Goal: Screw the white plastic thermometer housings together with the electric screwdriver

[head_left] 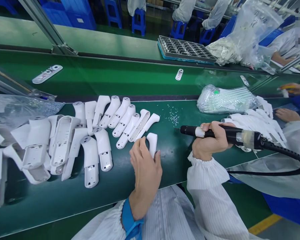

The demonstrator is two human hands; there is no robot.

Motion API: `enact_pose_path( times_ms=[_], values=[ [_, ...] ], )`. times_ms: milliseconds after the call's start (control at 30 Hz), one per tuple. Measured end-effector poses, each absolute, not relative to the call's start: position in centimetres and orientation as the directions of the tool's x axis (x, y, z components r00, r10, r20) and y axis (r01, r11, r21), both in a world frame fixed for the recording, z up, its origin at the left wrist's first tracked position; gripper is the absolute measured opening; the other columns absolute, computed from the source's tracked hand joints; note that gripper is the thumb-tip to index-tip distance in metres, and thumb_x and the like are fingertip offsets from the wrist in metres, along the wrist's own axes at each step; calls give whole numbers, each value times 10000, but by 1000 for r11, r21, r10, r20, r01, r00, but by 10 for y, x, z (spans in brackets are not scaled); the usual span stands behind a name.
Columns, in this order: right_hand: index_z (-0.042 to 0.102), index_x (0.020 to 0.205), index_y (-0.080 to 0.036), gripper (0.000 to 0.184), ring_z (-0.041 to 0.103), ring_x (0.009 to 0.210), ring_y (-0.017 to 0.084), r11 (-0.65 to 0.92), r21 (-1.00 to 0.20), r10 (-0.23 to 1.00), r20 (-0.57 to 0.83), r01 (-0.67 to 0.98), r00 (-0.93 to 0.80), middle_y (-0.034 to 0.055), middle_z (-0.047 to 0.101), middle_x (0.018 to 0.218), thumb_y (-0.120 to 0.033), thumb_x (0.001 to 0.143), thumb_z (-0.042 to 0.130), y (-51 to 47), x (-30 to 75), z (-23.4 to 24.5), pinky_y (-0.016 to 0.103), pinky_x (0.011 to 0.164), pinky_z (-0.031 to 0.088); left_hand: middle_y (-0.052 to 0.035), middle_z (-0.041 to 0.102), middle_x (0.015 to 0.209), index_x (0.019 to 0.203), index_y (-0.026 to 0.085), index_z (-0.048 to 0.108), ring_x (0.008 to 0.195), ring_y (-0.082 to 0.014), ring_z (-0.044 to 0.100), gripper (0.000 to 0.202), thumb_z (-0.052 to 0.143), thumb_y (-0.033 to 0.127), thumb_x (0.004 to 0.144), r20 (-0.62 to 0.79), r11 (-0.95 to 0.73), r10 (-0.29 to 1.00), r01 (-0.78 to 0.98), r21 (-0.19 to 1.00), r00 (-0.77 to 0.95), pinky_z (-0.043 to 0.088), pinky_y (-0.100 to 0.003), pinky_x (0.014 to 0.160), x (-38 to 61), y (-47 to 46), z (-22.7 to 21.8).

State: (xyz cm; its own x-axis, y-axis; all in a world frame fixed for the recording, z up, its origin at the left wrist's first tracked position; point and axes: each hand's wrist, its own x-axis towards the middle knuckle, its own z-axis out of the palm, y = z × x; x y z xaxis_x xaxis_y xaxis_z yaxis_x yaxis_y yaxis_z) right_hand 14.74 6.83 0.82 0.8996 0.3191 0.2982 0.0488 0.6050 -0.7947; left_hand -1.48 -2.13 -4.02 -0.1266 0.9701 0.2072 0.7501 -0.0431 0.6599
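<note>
My left hand (147, 170) is closed round the lower part of a white plastic housing (153, 142) with a bent top, at the bench's front middle. The fingers lie on its left and the thumb on its right; its lower end is hidden by the hand. A black electric screwdriver (235, 136) with a white collar is gripped in my right hand (212, 140). Its thin bit points left, above the bench and apart from the housing. Beyond the bit lies a scatter of small screws (174, 119). A row of similar white housings (125, 125) lies left of the screws.
More white housings (62, 141) are heaped at the left beside a clear plastic bag (20, 108). A bagged bundle (226, 100) and white parts (260, 125) lie at the right, near a co-worker's hand (288, 115). A metal grid tray (186, 50) sits on the far ledge.
</note>
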Motion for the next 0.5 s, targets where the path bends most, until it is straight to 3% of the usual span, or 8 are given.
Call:
enact_pose_path(
  times_ms=[200,333,500],
  values=[
    [437,794,-216,201,441,462,83,623,-782,337,265,-3,904,-76,412,579,-128,679,575,73,152,13,248,528,425,-189,612,1390,1366,178,551,1310,-369,548,348,545,150,1019,347,-228,937,823,521,40,447,-516,1019,-19,-19,-17],
    [439,798,-213,222,405,470,78,619,-778,421,213,-107,882,-63,385,583,-135,640,573,50,153,34,231,508,400,-138,669,1340,1259,193,619,1259,-308,597,240,570,145,1029,310,-329,935,752,571,174,427,-460,1022,-19,-5,-10],
    [461,751,-202,212,346,472,76,615,-775,422,171,-143,891,-37,361,594,-150,579,573,20,148,62,212,447,337,-109,680,1355,1277,177,632,1286,-267,596,249,643,210,1031,280,-370,929,670,644,243,389,-417,1064,-19,11,-10]
  ],
)
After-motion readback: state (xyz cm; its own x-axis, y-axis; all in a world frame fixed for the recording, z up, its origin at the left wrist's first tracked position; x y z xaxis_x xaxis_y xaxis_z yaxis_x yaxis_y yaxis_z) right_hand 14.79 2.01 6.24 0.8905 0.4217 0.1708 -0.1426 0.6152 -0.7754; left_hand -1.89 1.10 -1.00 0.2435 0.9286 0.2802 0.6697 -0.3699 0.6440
